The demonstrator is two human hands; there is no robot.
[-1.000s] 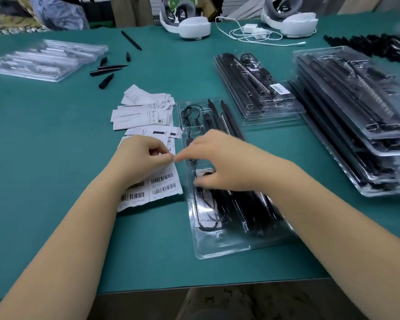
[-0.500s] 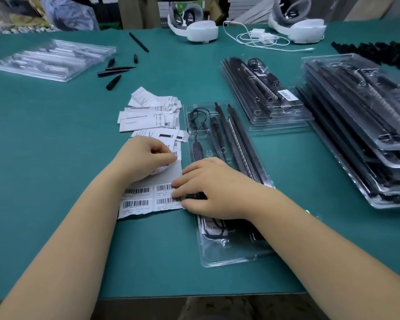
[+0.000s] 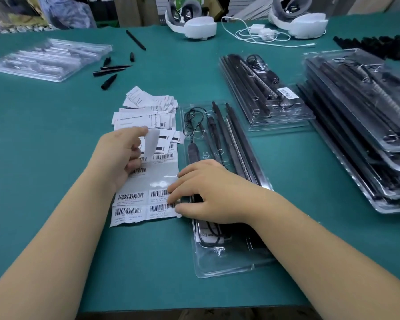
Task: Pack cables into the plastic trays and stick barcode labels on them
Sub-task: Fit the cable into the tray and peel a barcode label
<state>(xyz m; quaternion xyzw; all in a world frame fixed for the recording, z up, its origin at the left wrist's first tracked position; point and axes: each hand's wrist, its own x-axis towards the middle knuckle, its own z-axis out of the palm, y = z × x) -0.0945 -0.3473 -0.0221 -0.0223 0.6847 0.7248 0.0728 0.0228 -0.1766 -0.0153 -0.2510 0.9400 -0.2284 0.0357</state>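
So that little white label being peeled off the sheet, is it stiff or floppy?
Probably floppy: the peeled label curls where the left hand pinches it. It looks very light, likely sticky underneath. The right hand presses the label sheet, suggesting the sheet would otherwise lift.

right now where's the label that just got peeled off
In the head view, the peeled label is pinched in the left hand, lifted above the barcode sheet, left of the open tray.

Left hand (image 3: pixel 120 155) pinches a peeled label (image 3: pixel 152 143) above the barcode sheet (image 3: pixel 143 188); right hand (image 3: pixel 208 190) presses the sheet's right edge
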